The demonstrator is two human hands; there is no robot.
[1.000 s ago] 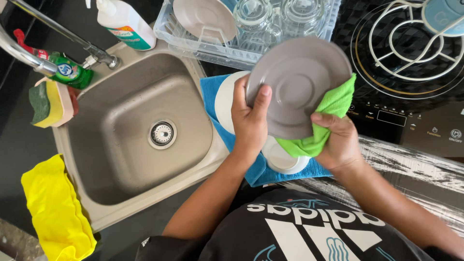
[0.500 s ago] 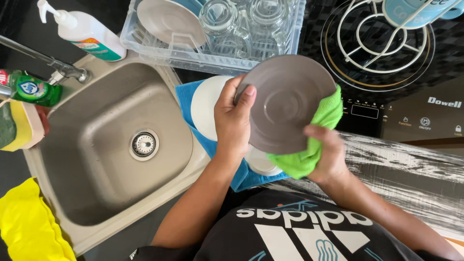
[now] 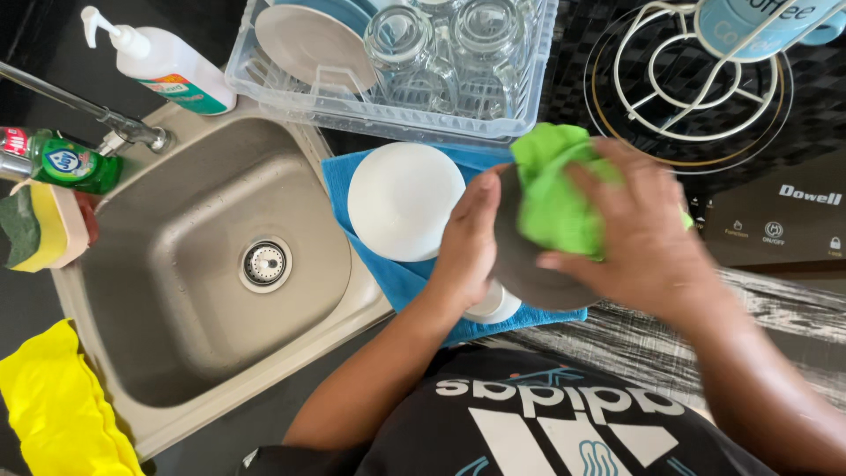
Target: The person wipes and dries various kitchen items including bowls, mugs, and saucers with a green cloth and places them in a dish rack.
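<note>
My left hand [image 3: 471, 242] grips the left rim of a grey plate [image 3: 529, 269] held over the counter. My right hand [image 3: 639, 225] presses a bright green cloth [image 3: 551, 198] flat against the plate's upper face and covers most of it. Under and to the left of the plate a white plate [image 3: 404, 201] lies upside down on a blue towel [image 3: 388, 269]. A smaller white dish [image 3: 493, 306] peeks out below my left hand.
A steel sink [image 3: 211, 256] with its tap [image 3: 84, 106] lies to the left. Around it are a soap pump bottle [image 3: 167, 62], a green bottle [image 3: 75, 163], a sponge [image 3: 40, 225] and a yellow cloth [image 3: 57, 410]. A clear rack [image 3: 388, 110] holds plates and glasses. A wire stand [image 3: 692, 75] sits on the cooktop.
My right hand has swept the green cloth from the plate's lower right edge up over its face. The plate has tilted flatter and dropped a little; the white plate underneath shows more.
</note>
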